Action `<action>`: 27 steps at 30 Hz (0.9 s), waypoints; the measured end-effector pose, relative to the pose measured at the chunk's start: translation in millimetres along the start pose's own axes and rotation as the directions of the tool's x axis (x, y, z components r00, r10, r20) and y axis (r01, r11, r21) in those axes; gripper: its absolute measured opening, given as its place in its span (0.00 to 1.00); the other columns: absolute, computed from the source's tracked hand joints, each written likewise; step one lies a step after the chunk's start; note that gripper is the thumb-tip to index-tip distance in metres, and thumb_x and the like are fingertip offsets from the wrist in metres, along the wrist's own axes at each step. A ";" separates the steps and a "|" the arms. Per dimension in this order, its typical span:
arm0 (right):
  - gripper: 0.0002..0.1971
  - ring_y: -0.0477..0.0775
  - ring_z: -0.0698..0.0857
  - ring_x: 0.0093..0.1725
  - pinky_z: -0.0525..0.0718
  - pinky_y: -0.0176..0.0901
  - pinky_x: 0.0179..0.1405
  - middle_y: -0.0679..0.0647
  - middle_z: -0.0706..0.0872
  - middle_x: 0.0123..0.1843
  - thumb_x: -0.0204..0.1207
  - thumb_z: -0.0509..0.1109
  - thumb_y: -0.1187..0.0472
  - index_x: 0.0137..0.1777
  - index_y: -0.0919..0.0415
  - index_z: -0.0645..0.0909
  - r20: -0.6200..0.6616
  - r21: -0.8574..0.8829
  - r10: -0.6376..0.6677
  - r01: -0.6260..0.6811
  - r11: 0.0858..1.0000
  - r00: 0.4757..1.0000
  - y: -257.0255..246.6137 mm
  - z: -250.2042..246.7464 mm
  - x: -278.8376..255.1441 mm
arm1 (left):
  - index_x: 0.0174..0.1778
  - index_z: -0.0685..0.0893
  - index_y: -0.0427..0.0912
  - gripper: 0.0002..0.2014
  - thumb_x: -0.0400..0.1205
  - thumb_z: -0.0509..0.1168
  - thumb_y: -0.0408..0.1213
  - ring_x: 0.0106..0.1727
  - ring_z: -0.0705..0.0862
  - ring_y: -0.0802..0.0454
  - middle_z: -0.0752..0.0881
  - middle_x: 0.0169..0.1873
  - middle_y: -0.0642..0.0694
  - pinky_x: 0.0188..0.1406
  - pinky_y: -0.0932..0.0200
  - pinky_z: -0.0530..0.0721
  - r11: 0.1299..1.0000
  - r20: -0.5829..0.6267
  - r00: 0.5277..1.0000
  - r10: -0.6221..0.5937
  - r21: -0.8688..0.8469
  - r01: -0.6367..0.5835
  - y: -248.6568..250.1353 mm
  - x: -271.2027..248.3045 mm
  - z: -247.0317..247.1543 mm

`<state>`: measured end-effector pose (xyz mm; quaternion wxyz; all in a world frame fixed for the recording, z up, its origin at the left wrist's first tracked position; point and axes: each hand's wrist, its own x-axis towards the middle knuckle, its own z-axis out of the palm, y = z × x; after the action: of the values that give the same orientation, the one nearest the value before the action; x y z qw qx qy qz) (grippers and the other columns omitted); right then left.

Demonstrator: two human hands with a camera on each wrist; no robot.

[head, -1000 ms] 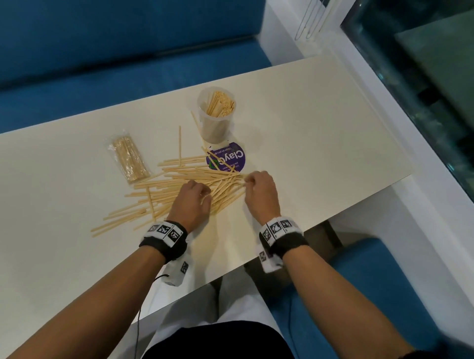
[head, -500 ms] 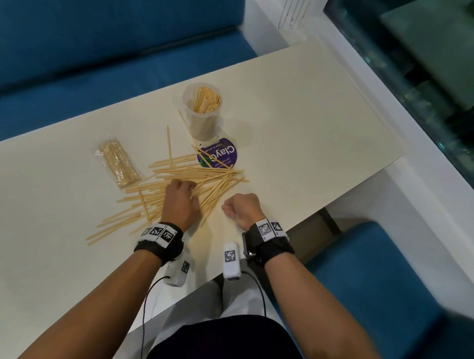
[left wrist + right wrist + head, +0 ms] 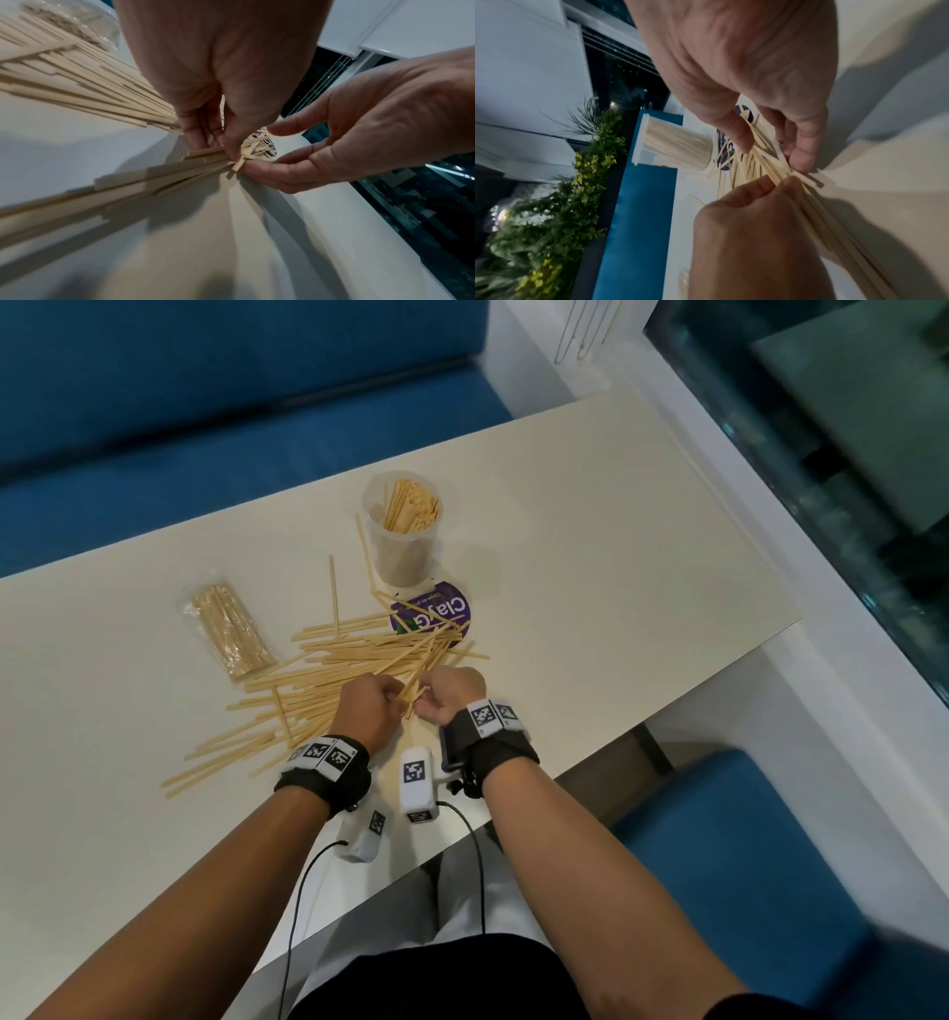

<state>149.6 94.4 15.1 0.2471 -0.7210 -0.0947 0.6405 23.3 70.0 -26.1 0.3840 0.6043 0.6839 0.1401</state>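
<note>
The cream table carries scattered wooden sticks, a stick-filled cup, a wrapped packet and a purple lid.

Thin pale wooden sticks — loose criss-crossed scatter, flat on table

On the tabletop a pile of loose sticks lies fanned across the near middle. Behind its right end lies a flat disc, with some stick tips resting on it. Just behind the disc stands a cup with more sticks upright in it. A packet of sticks lies left of the cup, just behind the pile's left part. At the pile's near right edge the left hand and right hand meet side by side, each pinching stick ends. A bench runs behind the tabletop.
</note>
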 end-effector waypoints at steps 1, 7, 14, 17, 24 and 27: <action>0.04 0.51 0.83 0.34 0.90 0.42 0.42 0.55 0.82 0.38 0.81 0.72 0.70 0.46 0.63 0.81 -0.034 -0.022 0.012 -0.012 1.000 0.999 0.5 3.5 1.7 | 0.62 0.90 0.35 0.13 0.81 0.73 0.32 0.48 0.81 0.50 0.91 0.52 0.39 0.51 0.59 0.74 1.000 0.003 1.000 -0.009 -0.008 0.009 -0.6 1.0 -0.7; 0.20 0.60 0.92 0.39 0.94 0.62 0.50 0.59 0.92 0.37 0.56 0.88 0.53 0.44 0.64 0.89 -0.200 -0.197 -0.048 0.008 0.980 0.979 19.3 21.7 45.8 | 0.59 0.92 0.38 0.12 0.81 0.74 0.32 0.49 0.85 0.46 0.91 0.48 0.41 0.52 0.55 0.79 0.999 -0.001 1.000 -0.015 -0.043 0.015 0.8 -0.5 -5.2; 0.19 0.65 0.94 0.48 0.94 0.56 0.51 0.61 0.94 0.49 0.69 0.83 0.55 0.34 0.59 0.74 -0.293 -0.285 -0.105 0.018 0.958 0.950 6.7 22.5 2.6 | 0.59 0.92 0.37 0.12 0.84 0.67 0.28 0.41 0.83 0.61 0.92 0.51 0.41 0.41 0.75 0.75 0.995 -0.027 0.999 -0.019 -0.095 0.017 5.0 -4.8 -6.6; 0.07 0.67 0.92 0.56 0.92 0.53 0.55 0.64 0.92 0.57 0.72 0.75 0.63 0.43 0.64 0.80 -0.301 -0.298 -0.113 0.020 0.954 0.947 4.0 23.3 -2.2 | 0.55 0.93 0.36 0.10 0.83 0.68 0.28 0.42 0.84 0.54 0.91 0.50 0.38 0.44 0.66 0.80 0.993 -0.042 0.999 0.010 -0.117 -0.015 8.6 -9.4 -6.7; 0.17 0.68 0.89 0.61 0.87 0.49 0.54 0.63 0.89 0.64 0.76 0.71 0.65 0.64 0.67 0.82 -0.263 -0.319 -0.071 -0.017 0.947 0.962 4.9 24.0 -1.7 | 0.49 0.96 0.42 0.07 0.80 0.73 0.31 0.47 0.89 0.45 0.94 0.41 0.42 0.54 0.47 0.87 0.983 -0.046 0.998 0.040 -0.179 -0.047 8.1 -14.3 -5.2; 0.14 0.69 0.90 0.59 0.90 0.54 0.58 0.64 0.90 0.61 0.73 0.71 0.65 0.59 0.65 0.82 -0.265 -0.288 -0.073 -0.007 0.958 0.961 7.3 23.3 -2.9 | 0.55 0.95 0.42 0.09 0.81 0.74 0.31 0.48 0.89 0.53 0.94 0.47 0.43 0.53 0.57 0.84 0.978 -0.034 0.999 0.015 -0.209 -0.022 7.8 -14.5 -2.9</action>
<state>125.2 92.3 12.8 0.1615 -0.8288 -0.1635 0.5102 26.5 59.1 -13.9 0.4332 0.5644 0.6658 0.2247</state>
